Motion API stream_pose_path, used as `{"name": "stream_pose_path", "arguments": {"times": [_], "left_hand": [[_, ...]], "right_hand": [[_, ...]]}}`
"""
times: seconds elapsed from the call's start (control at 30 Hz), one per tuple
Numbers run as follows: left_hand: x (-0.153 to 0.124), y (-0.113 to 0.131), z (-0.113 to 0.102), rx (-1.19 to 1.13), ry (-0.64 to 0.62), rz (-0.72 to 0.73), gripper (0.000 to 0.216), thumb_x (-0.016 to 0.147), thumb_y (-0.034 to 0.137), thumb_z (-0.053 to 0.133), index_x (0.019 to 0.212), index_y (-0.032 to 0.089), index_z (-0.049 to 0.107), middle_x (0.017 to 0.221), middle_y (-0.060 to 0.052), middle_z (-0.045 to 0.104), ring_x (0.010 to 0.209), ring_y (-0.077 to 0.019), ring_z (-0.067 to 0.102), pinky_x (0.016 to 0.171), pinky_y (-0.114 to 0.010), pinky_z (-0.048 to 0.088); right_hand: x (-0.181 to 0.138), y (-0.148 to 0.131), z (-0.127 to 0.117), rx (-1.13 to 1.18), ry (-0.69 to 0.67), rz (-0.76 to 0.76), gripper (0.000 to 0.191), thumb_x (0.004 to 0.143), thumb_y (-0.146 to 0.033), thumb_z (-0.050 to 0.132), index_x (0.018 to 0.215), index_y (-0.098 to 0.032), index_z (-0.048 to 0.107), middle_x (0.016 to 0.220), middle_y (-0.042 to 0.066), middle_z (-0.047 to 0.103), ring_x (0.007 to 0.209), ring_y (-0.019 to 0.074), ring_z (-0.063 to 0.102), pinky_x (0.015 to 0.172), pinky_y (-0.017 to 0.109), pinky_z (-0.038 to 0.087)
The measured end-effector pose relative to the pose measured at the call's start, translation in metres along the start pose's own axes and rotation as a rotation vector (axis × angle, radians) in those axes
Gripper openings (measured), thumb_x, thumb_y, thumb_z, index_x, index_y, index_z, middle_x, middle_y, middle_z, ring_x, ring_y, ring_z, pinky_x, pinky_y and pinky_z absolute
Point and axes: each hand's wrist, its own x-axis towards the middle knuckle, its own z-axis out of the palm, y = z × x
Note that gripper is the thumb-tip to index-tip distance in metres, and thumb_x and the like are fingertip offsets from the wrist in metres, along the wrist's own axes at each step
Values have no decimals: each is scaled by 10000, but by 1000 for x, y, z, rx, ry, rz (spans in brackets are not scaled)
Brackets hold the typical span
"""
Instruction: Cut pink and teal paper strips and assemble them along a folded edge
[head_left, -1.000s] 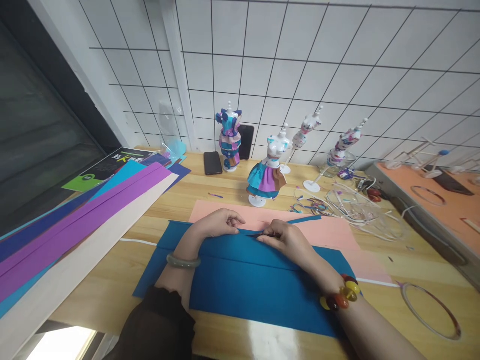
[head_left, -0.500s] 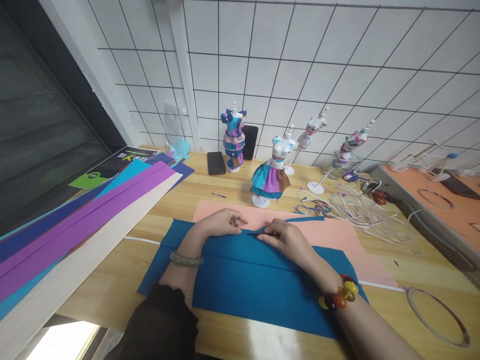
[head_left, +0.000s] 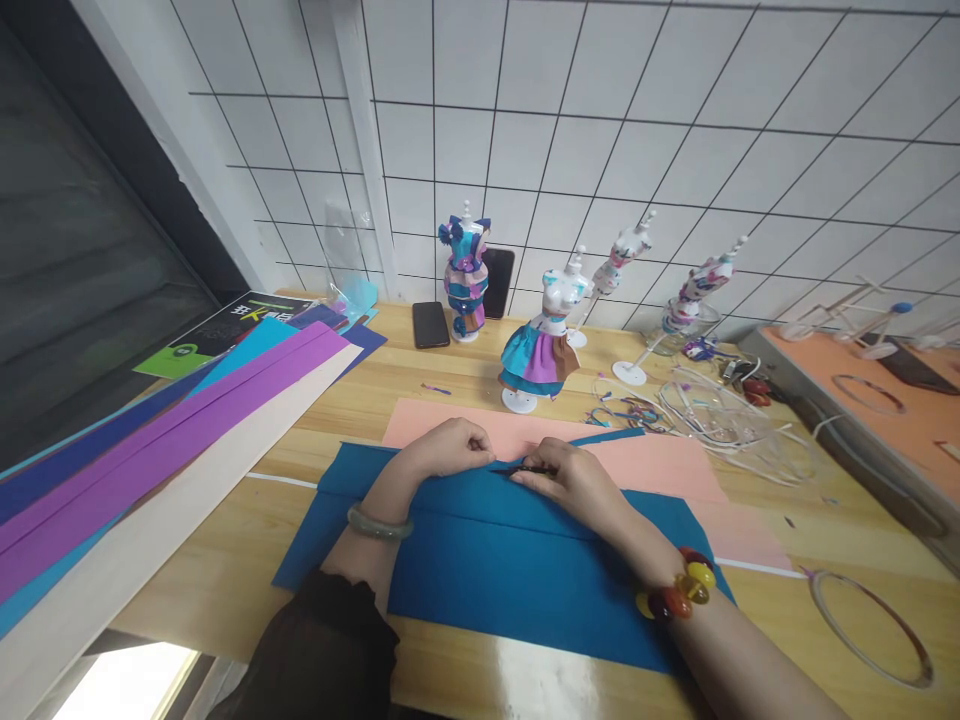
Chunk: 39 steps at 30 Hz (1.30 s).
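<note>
A creased blue paper sheet (head_left: 510, 570) lies in front of me, over a pale pink sheet (head_left: 675, 470). At its far edge my left hand (head_left: 454, 447) is closed, thumb and fingers pinching the blue paper. My right hand (head_left: 566, 470) is closed around small dark scissors (head_left: 517, 469); their blades point left along that edge, close to the left fingertips. The handles are mostly hidden in the fingers. Beyond the right hand sticks out a narrow blue strip (head_left: 611, 437), partly cut from the sheet's far edge.
Behind the sheets stands a small mannequin in a colourful skirt (head_left: 540, 358), with several more mannequins near the tiled wall. A phone (head_left: 430, 325) lies at the back. Long coloured paper sheets (head_left: 180, 430) are piled left. Tangled white cord (head_left: 720, 410) and a hoop (head_left: 870, 630) lie right.
My left hand has shifted slightly right, and its fingers have closed more at the paper's edge. The dark blades now show more clearly at my right fingertips. The view has shifted a little.
</note>
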Motion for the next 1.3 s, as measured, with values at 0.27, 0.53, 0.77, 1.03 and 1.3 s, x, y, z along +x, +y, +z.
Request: {"name": "stream_pose_path", "arguments": {"times": [0.27,0.53,0.77,1.03,1.3], "left_hand": [[0,4,-1,-13,14,-17,172,699,288,550,625,150,622,588,20,544,579,-123,467,525,-226,328],[-1,7,-2,-23,13,-31,179,702,299,559,610,155,613,552,27,518,544,-116,447,510,-227,314],[-1,7,-1,-19,0,-23,186,707,311,566,651,151,642,565,22,545,559,-120,466,523,-224,327],[0,6,2,7,0,12,192,714,310,561,687,146,655,639,5,586,611,-127,499,538,-218,345],[3,3,4,43,17,35,190,723,289,533,655,144,636,610,21,525,603,-116,453,523,-213,324]], "right_hand": [[3,-4,-1,6,-3,-11,258,811,-454,596,728,-210,598,766,11,614,654,144,572,577,244,392],[3,-2,2,46,-6,-13,271,818,-468,578,749,-209,620,766,25,618,684,158,581,604,252,411],[-4,0,-2,33,-5,20,265,821,-464,575,778,-211,640,755,25,616,673,159,577,598,253,413],[0,-5,2,11,1,-6,276,813,-475,576,749,-211,620,753,24,623,679,161,586,598,251,414],[4,-7,2,-1,3,-5,262,819,-456,580,745,-206,607,762,20,614,681,154,577,595,245,413]]}}
